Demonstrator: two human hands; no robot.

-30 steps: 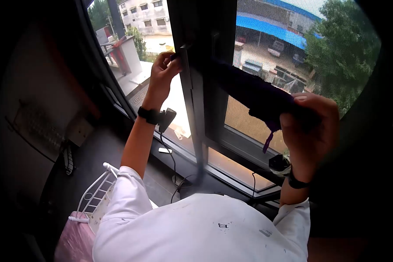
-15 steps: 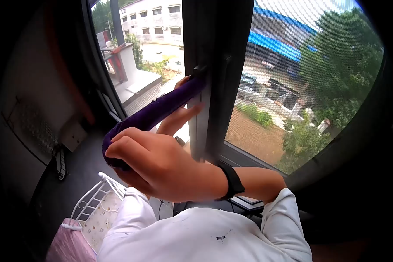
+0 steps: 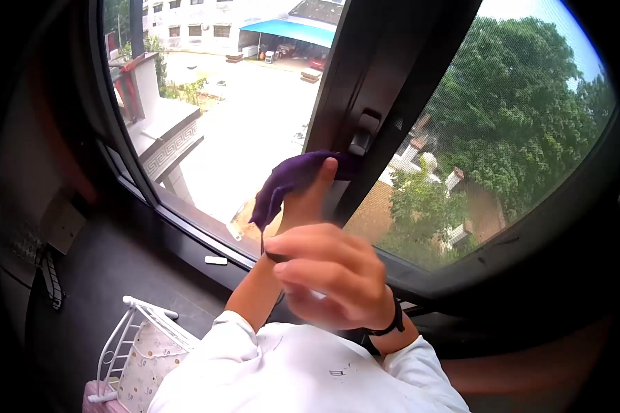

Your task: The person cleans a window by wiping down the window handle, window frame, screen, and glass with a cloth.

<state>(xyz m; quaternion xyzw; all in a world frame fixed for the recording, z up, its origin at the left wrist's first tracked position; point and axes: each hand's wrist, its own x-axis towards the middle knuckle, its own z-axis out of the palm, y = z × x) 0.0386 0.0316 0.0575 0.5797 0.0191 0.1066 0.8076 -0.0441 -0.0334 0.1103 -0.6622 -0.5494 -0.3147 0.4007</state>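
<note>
So, the purple cloth (image 3: 289,173) is hanging over the left hand (image 3: 304,203) and running right to the dark window frame (image 3: 341,89), just below the window handle (image 3: 363,134). The left thumb is pointing up and pressing or resting on the cloth's near side; the other left fingers are hiding behind, so I can't tell whether they're gripping.

Nearer to the camera, the right hand (image 3: 334,275) is crossing in front of the left forearm. Its fingers are curling loosely, with the tips sitting close together beside the thin dark cord (image 3: 262,237) that's dangling from the cloth's left end. Can't tell if they're really pinching it, since the hand is looking a bit blurry. A black band (image 3: 395,318) is wrapping the right wrist.

Down on the left, a small white object (image 3: 215,261) is lying near the window's bottom edge, and a white metal rail (image 3: 120,344) is standing next to some patterned fabric (image 3: 148,358). Outside, a big tree (image 3: 510,89) is filling the right pane.
</note>
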